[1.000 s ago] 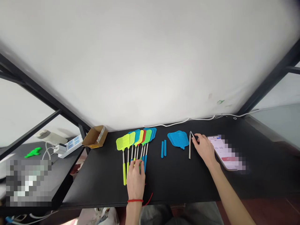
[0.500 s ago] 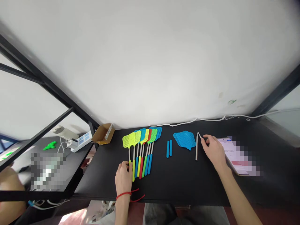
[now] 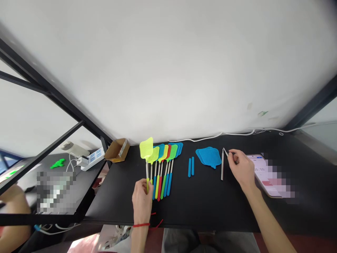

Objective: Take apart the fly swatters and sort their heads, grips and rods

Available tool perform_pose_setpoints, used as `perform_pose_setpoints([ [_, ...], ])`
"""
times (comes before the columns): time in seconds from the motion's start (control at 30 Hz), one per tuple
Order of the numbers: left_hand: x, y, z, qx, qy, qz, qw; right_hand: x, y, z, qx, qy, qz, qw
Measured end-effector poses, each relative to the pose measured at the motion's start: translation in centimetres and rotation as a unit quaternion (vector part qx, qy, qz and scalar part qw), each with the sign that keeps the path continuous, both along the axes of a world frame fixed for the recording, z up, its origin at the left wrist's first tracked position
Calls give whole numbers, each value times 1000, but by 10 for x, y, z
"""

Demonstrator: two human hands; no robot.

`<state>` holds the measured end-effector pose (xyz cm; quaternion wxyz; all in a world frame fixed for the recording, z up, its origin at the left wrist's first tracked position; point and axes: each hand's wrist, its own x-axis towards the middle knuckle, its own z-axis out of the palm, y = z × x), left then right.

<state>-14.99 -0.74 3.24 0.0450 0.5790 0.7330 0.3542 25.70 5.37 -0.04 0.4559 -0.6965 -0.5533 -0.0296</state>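
Observation:
My left hand [image 3: 142,197] is closed around the handle of a yellow fly swatter [image 3: 146,148], tilted up off the table at the left end of a row. The row beside it holds several swatters in yellow, blue, red and green, with a green swatter [image 3: 172,151] among them. On the right, my right hand [image 3: 241,168] pinches a thin metal rod [image 3: 225,152], its far end meeting the top of another metal rod [image 3: 222,168] on the table. Left of these lie loose blue swatter heads [image 3: 209,156] and two blue handles [image 3: 189,168].
A phone [image 3: 263,175] lies right of my right hand. An open cardboard box [image 3: 117,150] sits at the table's left edge near a power strip [image 3: 92,159]. A white cable [image 3: 195,140] runs along the wall. Another person's arm [image 3: 14,211] shows at far left.
My left hand has raised the leftmost yellow swatter, its head now higher than the others. My right hand still pinches the thin rod, with its fingers drawn in more.

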Motion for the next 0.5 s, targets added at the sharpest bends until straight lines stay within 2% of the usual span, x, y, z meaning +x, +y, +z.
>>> perform_pose_setpoints([
  [0.07, 23, -6, 3, -4, -37, -43, 998, -13, -2, 10, 4, 31, 42, 999],
  [0.13, 52, -9, 4, -23, -73, -93, 993, -30, -2, 22, -25, 82, 129, 988],
  [0.17, 67, -10, 3, -36, -92, -118, 988, -40, -2, 29, -49, 118, 189, 974],
  [0.23, 95, -9, 2, -47, -141, -155, 977, -62, 1, 42, -102, 189, 308, 927],
  [0.33, 128, -4, -1, -54, -195, -205, 958, -91, 6, 51, -177, 252, 451, 838],
  [0.4, 142, -1, -3, -57, -208, -234, 948, -102, 9, 49, -185, 289, 490, 801],
  [0.5, 151, 3, -6, -60, -213, -260, 940, -106, 9, 36, -179, 355, 471, 788],
])
